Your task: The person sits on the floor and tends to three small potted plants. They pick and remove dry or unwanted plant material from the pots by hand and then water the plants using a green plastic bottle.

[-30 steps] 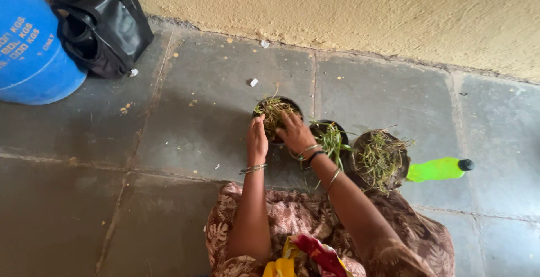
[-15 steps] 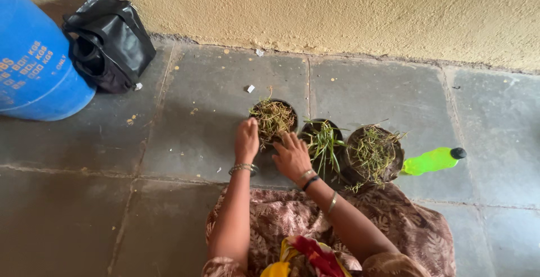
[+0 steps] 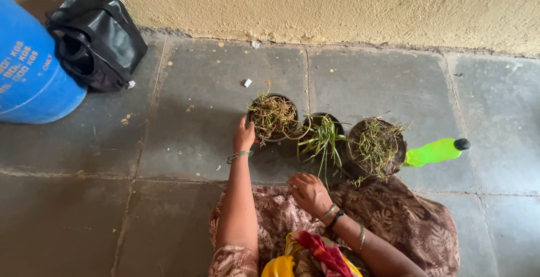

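Three small dark pots of thin grassy plants stand in a row on the grey stone floor. My left hand (image 3: 244,136) grips the near left rim of the left pot (image 3: 273,118), which holds dry yellowish stems. My right hand (image 3: 307,193) hovers over my patterned lap, fingers loosely apart, holding nothing, just below the middle pot (image 3: 323,132) with green blades. The right pot (image 3: 376,147) is the widest and has mixed green and dry stalks.
A bright green bottle (image 3: 436,151) with a black cap lies on the floor beside the right pot. A blue barrel (image 3: 31,74) and a black bag (image 3: 95,36) stand at the far left against the yellow wall (image 3: 337,1).
My right hand has drawn back from the left pot toward my lap. My left hand stays at the left pot's rim.
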